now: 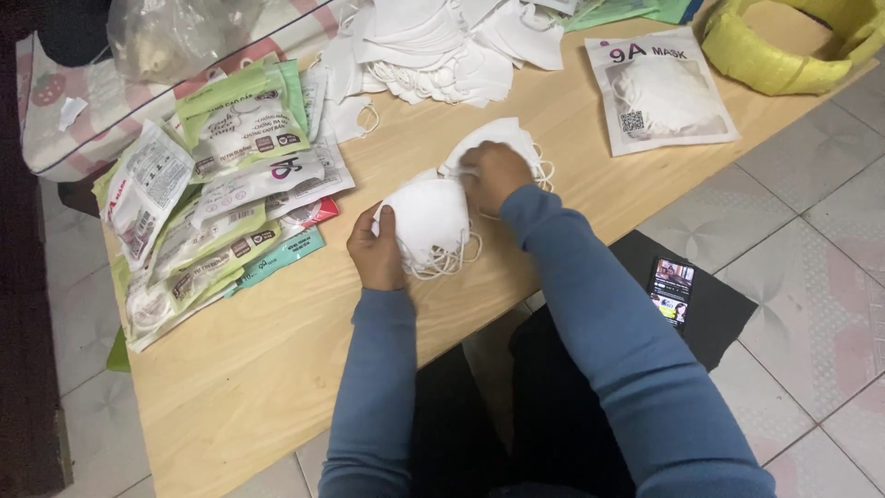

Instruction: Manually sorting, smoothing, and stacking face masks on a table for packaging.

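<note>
Landmark: the long light-wood tabletop (277, 369), smooth, with a visible grain.

At the left end of the tabletop lies a loose heap of flat, glossy plastic mask packets in green, white and red (217, 194). The film is slick and the packets overlap at odd angles. Risk: a nudge from a sleeve could slide the lower ones over the near-left edge.

At the middle of the tabletop, near its front edge, the left hand (375, 251) is closed around the left side of a small stack of white, soft, cup-shaped fabric face masks (426, 217), thumb on top, fingers beneath. Thin elastic loops hang from the stack's lower edge. Risk: the loops may tangle with each other or snag on a finger, so that several masks lift at once.

Just right of it, the right hand (495, 175) presses down with bent fingers on a second white folded fabric mask (502, 136) that touches the stack; whether the fingers pinch it cannot be told. Risk: uneven pressure may crease the soft shell.

At the far edge lies a large loose pile of white masks (433, 51), liable to spill.

Toward the right end rests a clear-and-white rectangular packet holding masks (659, 92). Beyond it stands a yellow woven-plastic sack (784, 51). On the tiled floor, right of the tabletop, a phone with a lit screen (671, 290) lies on dark cloth.
</note>
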